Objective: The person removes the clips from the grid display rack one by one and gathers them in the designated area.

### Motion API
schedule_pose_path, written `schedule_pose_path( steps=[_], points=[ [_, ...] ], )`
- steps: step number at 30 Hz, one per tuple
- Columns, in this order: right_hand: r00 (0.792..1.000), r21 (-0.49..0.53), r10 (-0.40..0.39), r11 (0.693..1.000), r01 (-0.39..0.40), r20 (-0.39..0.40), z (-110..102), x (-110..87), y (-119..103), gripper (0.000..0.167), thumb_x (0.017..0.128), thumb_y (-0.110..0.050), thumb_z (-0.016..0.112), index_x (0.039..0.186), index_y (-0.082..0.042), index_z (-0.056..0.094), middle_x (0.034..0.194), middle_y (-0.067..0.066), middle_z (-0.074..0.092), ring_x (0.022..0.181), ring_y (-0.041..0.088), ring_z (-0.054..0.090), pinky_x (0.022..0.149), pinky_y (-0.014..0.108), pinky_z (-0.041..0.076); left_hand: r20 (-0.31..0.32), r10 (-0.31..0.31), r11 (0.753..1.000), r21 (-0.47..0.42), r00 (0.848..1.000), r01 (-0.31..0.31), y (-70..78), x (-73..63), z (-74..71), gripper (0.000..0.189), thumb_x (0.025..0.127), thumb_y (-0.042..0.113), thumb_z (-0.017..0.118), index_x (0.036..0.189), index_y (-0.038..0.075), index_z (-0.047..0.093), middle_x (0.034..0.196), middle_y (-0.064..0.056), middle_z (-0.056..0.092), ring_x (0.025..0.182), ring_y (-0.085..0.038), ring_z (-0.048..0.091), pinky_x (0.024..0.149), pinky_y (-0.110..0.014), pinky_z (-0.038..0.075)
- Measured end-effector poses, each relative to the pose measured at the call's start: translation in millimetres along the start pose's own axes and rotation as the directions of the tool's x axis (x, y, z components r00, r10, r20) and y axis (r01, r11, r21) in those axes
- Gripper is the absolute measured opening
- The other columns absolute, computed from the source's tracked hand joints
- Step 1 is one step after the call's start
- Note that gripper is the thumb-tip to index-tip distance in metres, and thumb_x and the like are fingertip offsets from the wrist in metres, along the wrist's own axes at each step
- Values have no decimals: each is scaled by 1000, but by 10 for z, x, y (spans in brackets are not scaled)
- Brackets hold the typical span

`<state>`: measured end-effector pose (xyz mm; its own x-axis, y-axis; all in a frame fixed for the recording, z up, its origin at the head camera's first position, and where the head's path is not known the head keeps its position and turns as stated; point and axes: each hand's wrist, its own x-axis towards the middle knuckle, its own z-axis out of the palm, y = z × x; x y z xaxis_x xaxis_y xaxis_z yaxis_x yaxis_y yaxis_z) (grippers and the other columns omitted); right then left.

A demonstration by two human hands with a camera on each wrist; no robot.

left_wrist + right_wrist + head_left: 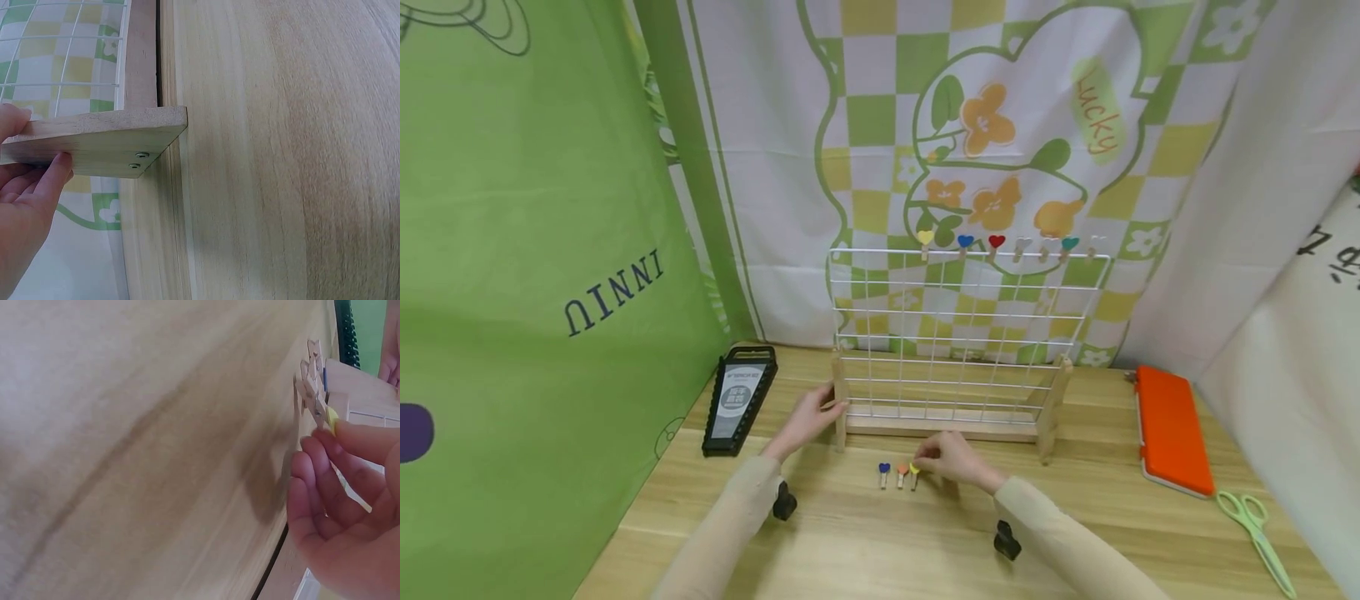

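Observation:
My left hand [807,421] grips the left wooden foot [94,140] of a white wire grid rack [955,337], thumb on one face and fingers on the other. My right hand [957,460] pinches a small clothespin with a yellow heart [332,416] between thumb and index finger; its other fingers are curled. Beside that clothespin are an orange-heart clothespin [902,472] and a dark-blue-heart clothespin [884,471], in a row in front of the rack. Along the rack's top wire sit several heart clothespins, among them a yellow one [925,239], a blue one [965,242] and a red one [996,242].
A black tray-like holder with a label [739,402] lies at the left. On the right are an orange-red flat case [1174,429] and pale green scissors [1255,525]. A patterned curtain [775,167] hangs behind the rack, and green cloth [550,208] closes the left side.

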<state>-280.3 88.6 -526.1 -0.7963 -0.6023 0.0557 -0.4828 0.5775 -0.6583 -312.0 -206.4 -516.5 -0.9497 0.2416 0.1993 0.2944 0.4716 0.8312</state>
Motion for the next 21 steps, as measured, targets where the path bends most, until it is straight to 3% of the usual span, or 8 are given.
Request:
schedule_pose_path(
  steps=[10,21],
  points=[
    [997,-4,46,999,-45,57,-6,65,52,12,92,-15,68,89,-5,75,82,5,74,65,2,53,58,14,46,1,0,1000,-4,1000,0,21,2,2,46,98,8,61,139,-9,50,135,-30,58,129,-43,56,110,-52,48],
    [998,-6,6,1000,-6,70,-19,78,76,10,91,-11,69,89,-4,75,85,6,76,72,2,58,65,16,51,-13,25,1000,-1,1000,-25,-14,15,4,45,97,5,61,137,-11,50,133,-32,58,127,-45,56,108,-52,50]
  ],
)
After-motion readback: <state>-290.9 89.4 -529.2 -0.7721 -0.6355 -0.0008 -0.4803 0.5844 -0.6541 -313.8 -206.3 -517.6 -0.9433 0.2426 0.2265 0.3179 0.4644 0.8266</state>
